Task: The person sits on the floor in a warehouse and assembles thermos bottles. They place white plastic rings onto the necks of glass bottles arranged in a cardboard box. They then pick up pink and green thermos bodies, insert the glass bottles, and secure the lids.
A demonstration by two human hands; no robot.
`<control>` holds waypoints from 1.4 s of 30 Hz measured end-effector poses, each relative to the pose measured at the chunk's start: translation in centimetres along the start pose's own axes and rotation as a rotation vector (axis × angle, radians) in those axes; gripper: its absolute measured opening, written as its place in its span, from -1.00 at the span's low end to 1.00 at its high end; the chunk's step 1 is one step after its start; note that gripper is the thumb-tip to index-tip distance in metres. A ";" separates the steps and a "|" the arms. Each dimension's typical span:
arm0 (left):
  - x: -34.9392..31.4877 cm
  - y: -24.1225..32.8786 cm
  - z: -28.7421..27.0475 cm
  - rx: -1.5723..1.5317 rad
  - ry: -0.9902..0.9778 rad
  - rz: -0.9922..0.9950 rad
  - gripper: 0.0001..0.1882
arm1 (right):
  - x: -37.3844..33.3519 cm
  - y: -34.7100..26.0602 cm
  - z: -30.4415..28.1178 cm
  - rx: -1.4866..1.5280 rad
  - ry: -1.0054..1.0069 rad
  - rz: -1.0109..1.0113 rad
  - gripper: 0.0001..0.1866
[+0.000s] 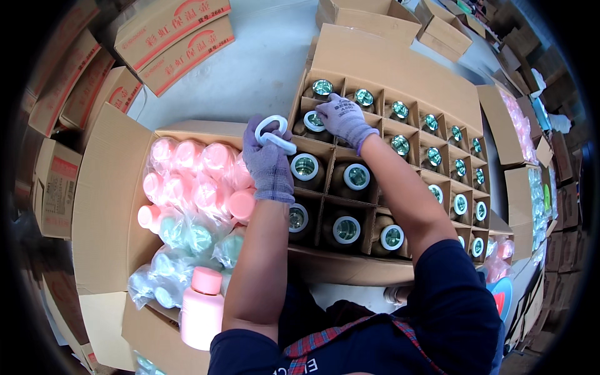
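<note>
My left hand (270, 165), in a grey-lilac knit glove, grips a pair of loose white rings (279, 142) over the left edge of a divided carton (356, 265). My right hand (347, 121), gloved alike, has its bent fingers on the white ring (305, 124) around the mouth of a bottle in the carton's left part. Silvery-green bottle mouths fill the compartments. Those nearer me, such as one bottle (356, 177), wear white rings; several at the far side, such as another bottle (364, 97), show bare rims.
To the left, an open carton (106, 206) holds pink and green bottles in clear plastic bags. A pink bottle (203, 309) stands upright at its near side. Printed cartons (181, 50) are stacked at the far left. More open boxes (442, 31) lie at the far right.
</note>
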State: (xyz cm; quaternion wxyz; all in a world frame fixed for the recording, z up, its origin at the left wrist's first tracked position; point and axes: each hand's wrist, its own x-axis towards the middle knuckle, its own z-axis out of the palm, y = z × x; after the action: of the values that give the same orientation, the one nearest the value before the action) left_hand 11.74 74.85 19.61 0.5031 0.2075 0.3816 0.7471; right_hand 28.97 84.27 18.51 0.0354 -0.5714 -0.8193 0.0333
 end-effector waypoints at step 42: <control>1.2 -6.0 3.8 0.819 -0.419 0.105 -0.73 | -8.9 6.2 0.3 0.124 0.280 -0.182 -0.59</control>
State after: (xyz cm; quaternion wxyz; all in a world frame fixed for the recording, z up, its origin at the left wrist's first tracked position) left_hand 17.43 78.55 17.20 0.4077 0.5548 0.5241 0.5013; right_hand 37.78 78.03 17.40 0.1871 -0.4905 -0.8511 0.0005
